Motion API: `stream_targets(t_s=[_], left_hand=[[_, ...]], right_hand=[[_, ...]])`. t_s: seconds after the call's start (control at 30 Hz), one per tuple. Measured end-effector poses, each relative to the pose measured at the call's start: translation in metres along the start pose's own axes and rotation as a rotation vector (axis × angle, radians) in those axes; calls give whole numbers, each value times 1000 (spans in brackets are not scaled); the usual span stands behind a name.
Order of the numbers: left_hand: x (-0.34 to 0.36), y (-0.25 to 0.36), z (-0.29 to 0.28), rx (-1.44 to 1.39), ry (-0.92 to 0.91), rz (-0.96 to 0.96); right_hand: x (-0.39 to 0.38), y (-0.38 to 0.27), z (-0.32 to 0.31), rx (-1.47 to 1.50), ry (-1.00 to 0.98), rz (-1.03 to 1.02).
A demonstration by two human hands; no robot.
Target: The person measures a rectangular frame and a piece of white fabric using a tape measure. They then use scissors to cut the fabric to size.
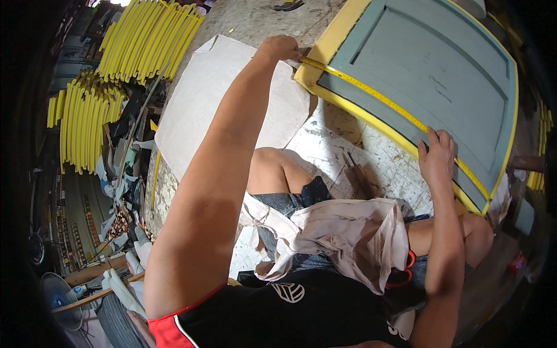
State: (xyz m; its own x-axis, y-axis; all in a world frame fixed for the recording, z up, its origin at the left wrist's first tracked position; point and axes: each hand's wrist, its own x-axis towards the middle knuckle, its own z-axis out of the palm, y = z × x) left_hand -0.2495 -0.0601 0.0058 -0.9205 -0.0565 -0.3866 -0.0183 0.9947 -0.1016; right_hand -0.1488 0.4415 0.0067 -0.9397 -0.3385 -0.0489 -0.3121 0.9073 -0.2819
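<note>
A yellow tape measure [380, 95] is stretched along the near edge of a grey-green panel with yellow edges [435, 64]. At the panel's left corner, the fingers of my left hand [281, 47] are closed at the tape's end. My right hand [439, 155] rests on the panel with bent fingers gripping the tape further right. The tape runs on past that hand toward the panel's lower right corner. Next to my left forearm, a white sheet [203, 98] lies flat. A pale crumpled cloth [348, 232] covers part of my lap, with red-handled scissors [400, 277] beside it.
Several bundled yellow strips [145, 40] are stacked at the far left. Fabric scraps [125, 174] are heaped below them, near a fan [61, 296]. A dark slim tool [357, 174] lies on the scuffed white work surface [313, 145]. Another dark tool [288, 6] is at the far edge.
</note>
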Motion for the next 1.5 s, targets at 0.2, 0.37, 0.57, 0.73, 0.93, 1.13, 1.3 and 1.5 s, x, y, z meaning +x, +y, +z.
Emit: stream_targets(t_s=[0.2,0.37,0.57,0.73,0.93,1.13,1.3,1.5], left_hand=[[5,-9,4,32,-39,11],[8,-2,-2,-1,-73,11],[4,6,-10,52,-93,-29],[1,18,-19,114,-119,-81],[8,24,-14,152,-87,2],[16,3,0,117,-90,56],[12,-9,9,-22,-33,55],[6,-11,6,-31,-37,93]], right_hand=[[1,-2,-2,-3,-27,-4],[1,-2,-2,-15,-38,8],[1,-5,-5,-25,-58,13],[2,-4,-5,-17,-43,-6],[2,-2,-4,-23,-29,-9],[2,-4,-6,-10,-40,-8],[2,-5,-6,-25,-34,-6],[2,-4,-5,-33,-47,-1]])
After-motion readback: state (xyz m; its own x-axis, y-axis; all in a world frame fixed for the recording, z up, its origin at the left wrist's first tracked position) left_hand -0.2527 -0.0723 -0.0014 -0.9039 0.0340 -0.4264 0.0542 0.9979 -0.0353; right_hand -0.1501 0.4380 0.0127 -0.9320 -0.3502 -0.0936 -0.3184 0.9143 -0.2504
